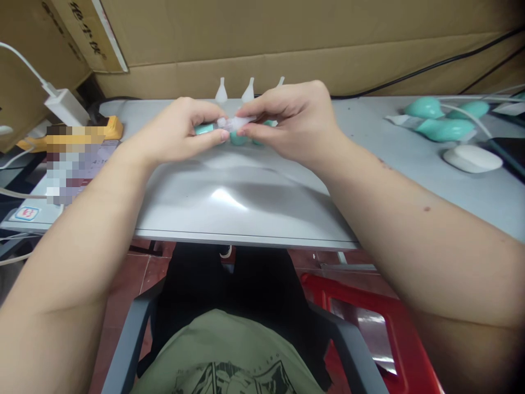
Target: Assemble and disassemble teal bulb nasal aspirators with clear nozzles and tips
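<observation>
Head view: cardboard box, handwritten characters.

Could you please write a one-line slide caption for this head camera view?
Left hand and right hand pinch a small teal-and-clear part together above a grey table.

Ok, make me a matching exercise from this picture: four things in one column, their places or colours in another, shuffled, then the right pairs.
Things:
1. white nozzle tips
2. teal bulbs
3. white power adapter
4. red stool

Places:
A. on the floor, under the table's right side
B. standing in a row behind the hands
C. lying at the table's right end
D. at the far left, on a cable

Pairs: 1-B, 2-C, 3-D, 4-A
</observation>
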